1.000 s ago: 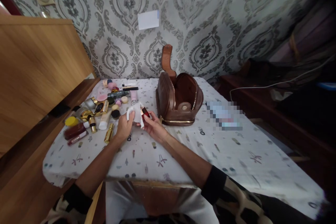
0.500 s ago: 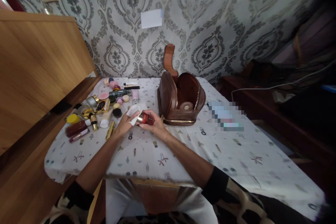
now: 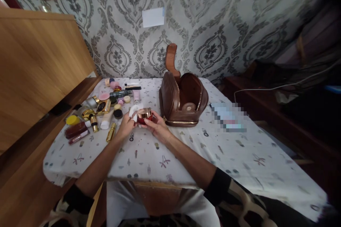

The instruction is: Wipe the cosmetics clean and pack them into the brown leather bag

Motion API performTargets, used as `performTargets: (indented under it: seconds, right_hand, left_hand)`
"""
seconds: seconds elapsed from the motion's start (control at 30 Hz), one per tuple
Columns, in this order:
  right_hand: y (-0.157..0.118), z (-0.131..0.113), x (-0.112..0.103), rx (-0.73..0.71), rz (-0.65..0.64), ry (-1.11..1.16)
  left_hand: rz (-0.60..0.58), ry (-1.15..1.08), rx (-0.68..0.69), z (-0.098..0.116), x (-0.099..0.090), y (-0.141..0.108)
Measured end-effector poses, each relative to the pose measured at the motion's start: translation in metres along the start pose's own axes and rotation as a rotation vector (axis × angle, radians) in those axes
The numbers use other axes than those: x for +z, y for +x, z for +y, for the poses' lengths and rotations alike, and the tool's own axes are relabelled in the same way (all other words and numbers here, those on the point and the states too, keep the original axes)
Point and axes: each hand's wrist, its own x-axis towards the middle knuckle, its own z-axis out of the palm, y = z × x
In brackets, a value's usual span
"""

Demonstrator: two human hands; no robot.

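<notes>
Holding a small round red jar with a shiny gold lid (image 3: 144, 114), the right hand (image 3: 160, 128) has its thumb pressed on the near side and its fingers wrapped around the right side. At nine o'clock from the jar, the left hand (image 3: 127, 126) pinches a soft, crumpled white wipe (image 3: 134, 112) right beside the lid; I cannot tell what its hidden fingertips touch. The jar is between both hands, above a white tablecloth with little pictures (image 3: 186, 163). At two o'clock is an open brown leather bag with a gold zip (image 3: 170, 103). At eleven o'clock is a pale pink tube (image 3: 136, 95). At nine o'clock, past the wipe, is a flat round black pot (image 3: 118, 114). At eight o'clock, a thin shiny gold bottle (image 3: 111, 133) lies near the left wrist.
</notes>
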Motion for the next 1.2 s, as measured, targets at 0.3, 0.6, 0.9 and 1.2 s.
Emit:
performTargets:
  seconds: [0.3, 0.6, 0.9, 1.2]
  right_hand:
    - [0.003, -0.004, -0.004, 0.052, 0.043, 0.035]
    - [0.008, 0.0, -0.007, 0.04, 0.143, 0.154]
    - [0.007, -0.006, -0.009, 0.113, 0.075, 0.274]
    - [0.006, -0.007, -0.009, 0.121, 0.065, 0.257]
  left_hand:
    - [0.021, 0.236, 0.323, 0.005, 0.002, -0.008]
    - [-0.098, 0.544, 0.525, 0.004, 0.003, -0.017]
    - [0.045, 0.451, 0.581, 0.001, 0.007, -0.015]
    - [0.012, 0.471, 0.471, -0.009, 0.008, -0.008]
